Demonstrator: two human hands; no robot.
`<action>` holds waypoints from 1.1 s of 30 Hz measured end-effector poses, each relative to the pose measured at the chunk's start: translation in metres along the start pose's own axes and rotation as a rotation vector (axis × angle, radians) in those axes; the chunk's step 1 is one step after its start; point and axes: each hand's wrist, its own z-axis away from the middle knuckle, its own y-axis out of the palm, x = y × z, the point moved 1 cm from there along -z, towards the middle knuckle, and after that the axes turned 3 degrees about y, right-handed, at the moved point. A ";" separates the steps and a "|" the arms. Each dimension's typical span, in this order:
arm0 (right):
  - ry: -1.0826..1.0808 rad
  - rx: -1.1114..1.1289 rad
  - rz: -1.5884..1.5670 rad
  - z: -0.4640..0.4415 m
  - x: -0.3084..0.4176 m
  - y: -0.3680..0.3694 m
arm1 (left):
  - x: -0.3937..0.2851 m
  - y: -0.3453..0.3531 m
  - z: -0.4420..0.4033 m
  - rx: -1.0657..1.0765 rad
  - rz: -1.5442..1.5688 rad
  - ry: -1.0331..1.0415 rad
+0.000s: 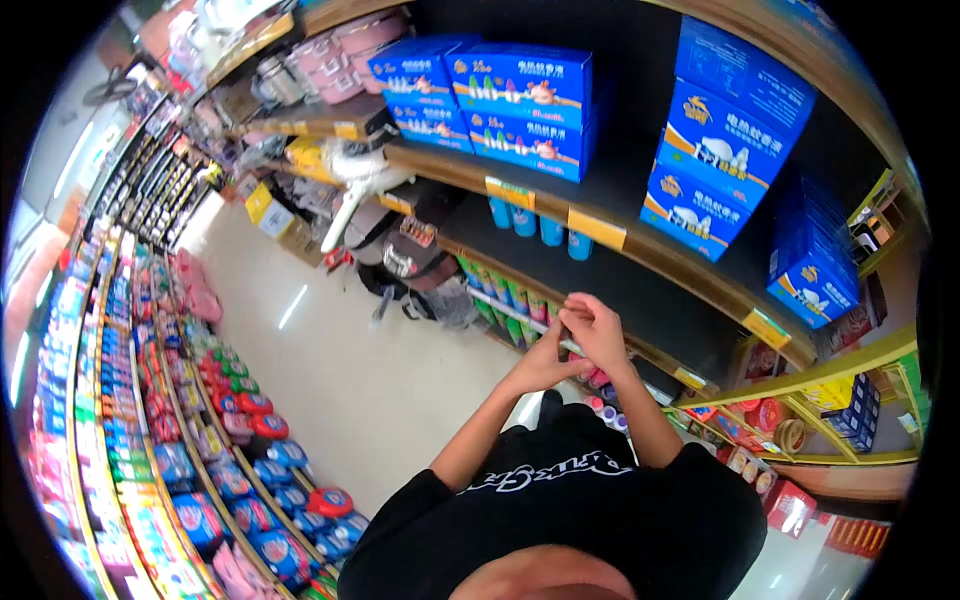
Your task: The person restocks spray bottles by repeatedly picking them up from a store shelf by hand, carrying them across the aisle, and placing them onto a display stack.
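Note:
My left hand (pixel 540 364) and my right hand (pixel 598 338) meet in front of my chest, above the lower shelves. On the left hand, the thumb stands apart from the fingers, and a pale strip shows through the gap. My right hand is curled, with its fingertips against the left fingertips; whatever they may pinch is too small to make out. Behind the hands is a low shelf with green packs (pixel 515 297) and pink-capped bottles (pixel 598 378). Higher up stand blue boxes (pixel 525 85) and, on the right, a stack of larger blue boxes (pixel 705 165).
Blue cans (pixel 524 222) stand on the middle shelf (pixel 640 290). A white fan-like appliance (pixel 358 180) and bagged goods jut into the aisle floor (pixel 330 350). Across the aisle, curved shelves hold blue packs (pixel 285 550) and red packs (pixel 330 502). A yellow rack (pixel 820 425) stands right.

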 end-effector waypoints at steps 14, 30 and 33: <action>-0.081 -0.483 0.640 -0.187 -0.007 0.002 | 0.020 -0.118 -0.189 0.129 -0.302 0.103; 0.072 -0.757 0.783 -0.145 0.054 0.066 | 0.076 -0.133 -0.201 0.258 -0.398 0.459; 0.076 -0.820 0.884 -0.112 0.047 0.081 | 0.074 -0.127 -0.181 0.225 -0.242 0.442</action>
